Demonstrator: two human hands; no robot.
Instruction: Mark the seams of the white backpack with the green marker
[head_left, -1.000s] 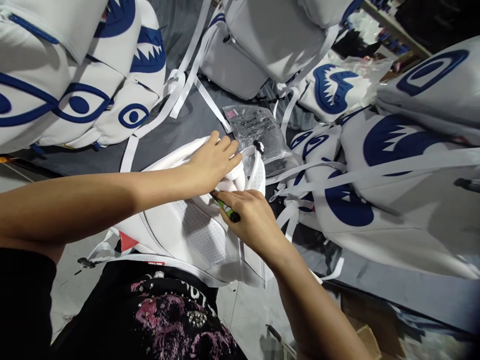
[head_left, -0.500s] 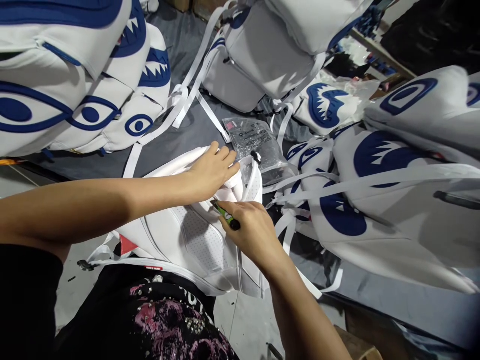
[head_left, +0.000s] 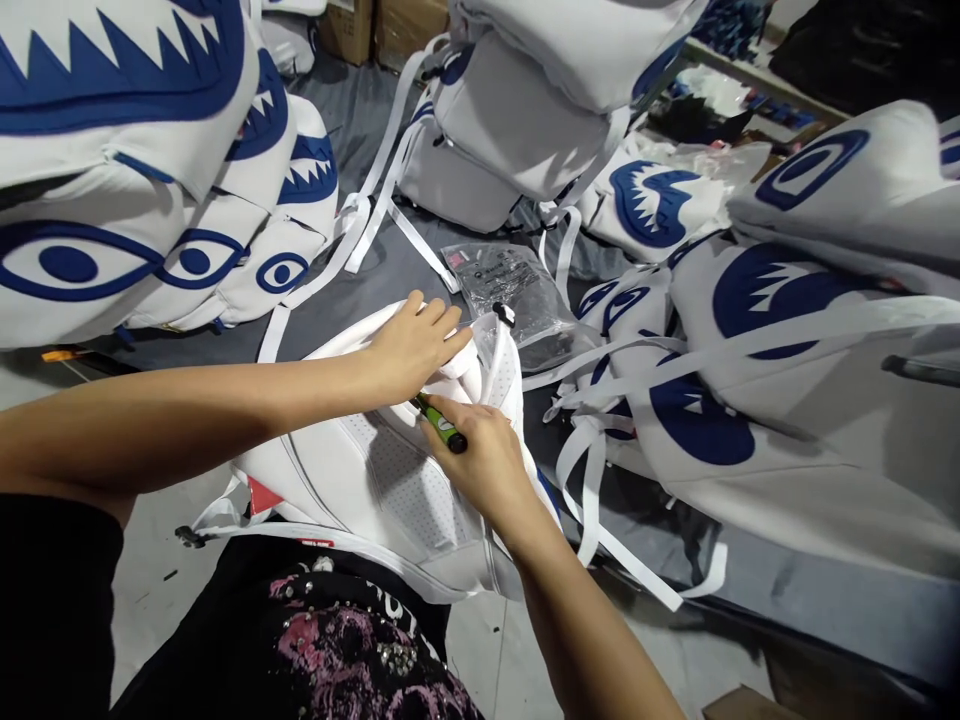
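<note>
A white backpack (head_left: 315,440) lies across the table edge against my body, its dotted grey-white back panel facing up. My left hand (head_left: 416,345) rests on its upper part beside the folded white straps, palm down with fingers spread. Held in my right hand (head_left: 480,450) is a slim green-and-black tool (head_left: 444,425), its dark tip pointing toward the strap folds under my left hand. The tip's exact contact is hidden. A black buckle (head_left: 503,315) sits at the top of the backpack, and a red triangular tab (head_left: 262,495) shows at its lower left.
White-and-blue backpacks with eye and teeth patterns are piled at the left (head_left: 135,240) and right (head_left: 780,400). More grey-white backpacks (head_left: 517,110) stand at the back. A clear plastic bag (head_left: 510,290) lies just beyond my hands. Loose white straps (head_left: 630,560) hang over the table's edge.
The view has shifted slightly. My right hand and the green tool have moved a little left, closer to my left hand, which stays spread on the backpack.
</note>
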